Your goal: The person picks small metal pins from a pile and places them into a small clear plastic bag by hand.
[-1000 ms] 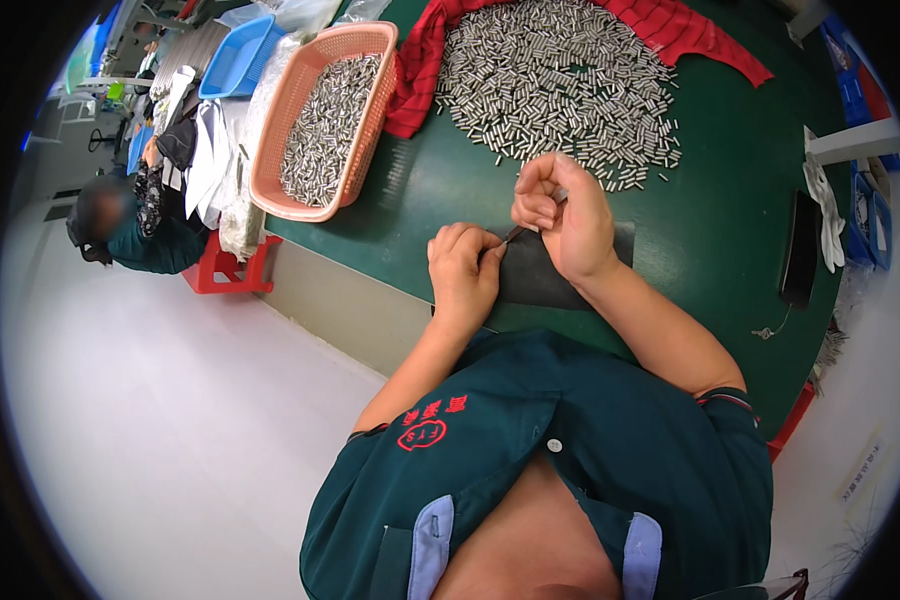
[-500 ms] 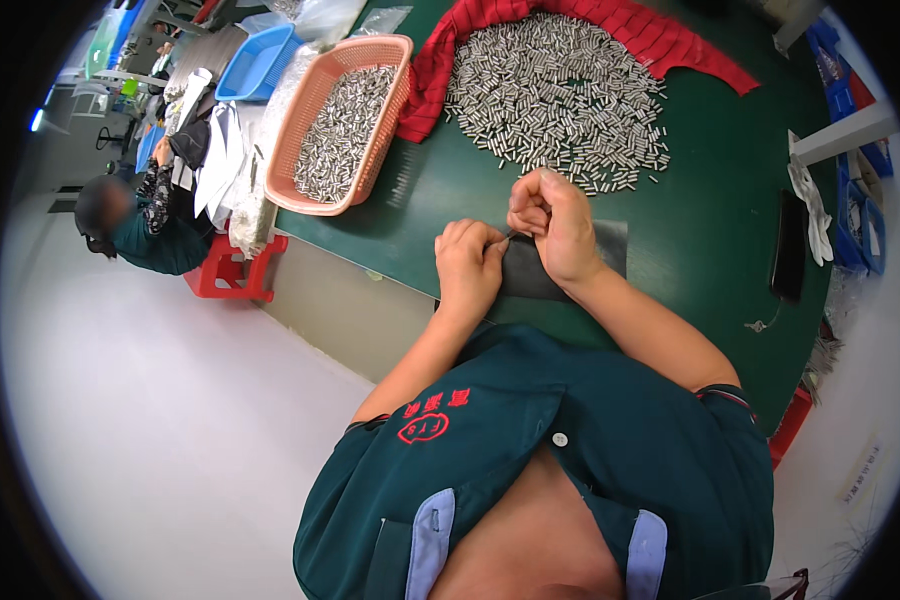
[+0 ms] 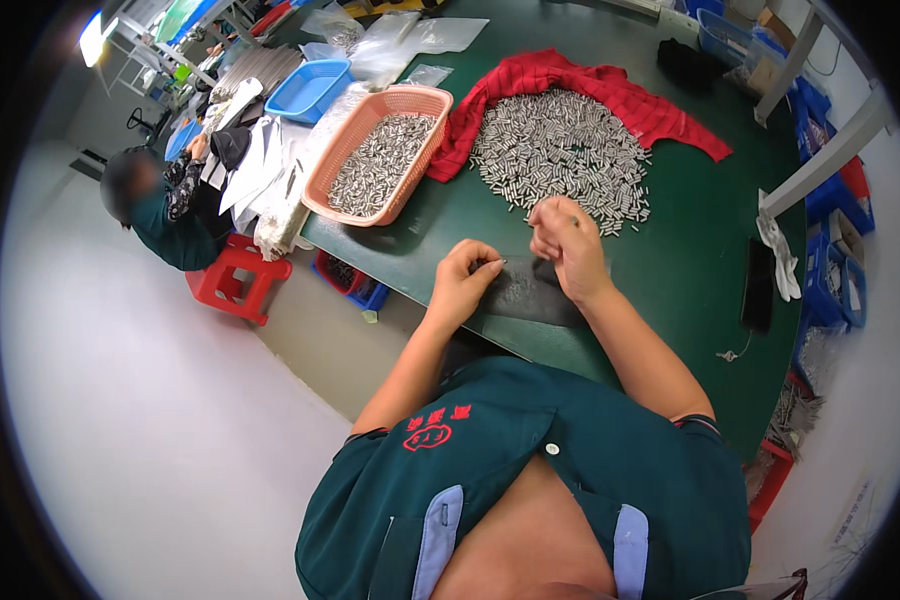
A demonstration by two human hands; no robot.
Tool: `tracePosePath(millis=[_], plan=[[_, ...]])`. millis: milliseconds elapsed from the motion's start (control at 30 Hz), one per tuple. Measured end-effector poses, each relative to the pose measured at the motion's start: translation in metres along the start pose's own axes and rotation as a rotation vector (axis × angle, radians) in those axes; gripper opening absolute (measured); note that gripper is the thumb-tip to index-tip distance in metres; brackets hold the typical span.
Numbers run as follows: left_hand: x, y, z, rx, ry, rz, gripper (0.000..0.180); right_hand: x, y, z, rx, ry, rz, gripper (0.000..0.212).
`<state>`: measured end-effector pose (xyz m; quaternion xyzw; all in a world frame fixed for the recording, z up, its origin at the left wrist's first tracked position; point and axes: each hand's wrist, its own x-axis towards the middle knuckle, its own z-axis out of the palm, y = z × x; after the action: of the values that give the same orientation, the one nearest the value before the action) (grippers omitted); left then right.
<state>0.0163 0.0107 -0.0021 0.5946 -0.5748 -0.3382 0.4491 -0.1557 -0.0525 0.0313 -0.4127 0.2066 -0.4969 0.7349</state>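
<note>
Over a dark grey mat (image 3: 530, 300) at the table's front edge, my left hand (image 3: 463, 284) is closed in a pinch. A tiny piece with a metallic glint shows at its thumb and fingertips, too small to tell its exact kind. My right hand (image 3: 573, 248) is raised to the right of it, apart from it, with the fingers curled in; whatever they hold is hidden. Just beyond my right hand lies a wide heap of short silvery metal pins (image 3: 560, 150), bordered on its far side by a red dark-striped cloth (image 3: 670, 125).
Left of the heap stands a pink basket (image 3: 320, 190) of similar metal pieces, with a blue tray (image 3: 310, 90) behind. A black phone-like slab (image 3: 758, 285) and a white glove (image 3: 778, 258) lie at right, near a white post (image 3: 830, 150). A co-worker (image 3: 165, 215) sits at far left.
My hands have drawn apart; half a second ago they were close together over the mat. The view has shifted, showing more of the table's far side.
</note>
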Motion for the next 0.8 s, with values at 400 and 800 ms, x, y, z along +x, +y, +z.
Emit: tracePosePath(millis=[400,800], plan=[[-0.005,0.019,-0.003,-0.862,-0.162,0.014,0.007,-0.023,-0.005,0.013,-0.741,-0.148,0.023,0.02],[0.001,0.016,-0.003,-0.692,-0.151,0.006,0.007,-0.022,-0.005,0.013,-0.802,-0.126,-0.031,0.016]])
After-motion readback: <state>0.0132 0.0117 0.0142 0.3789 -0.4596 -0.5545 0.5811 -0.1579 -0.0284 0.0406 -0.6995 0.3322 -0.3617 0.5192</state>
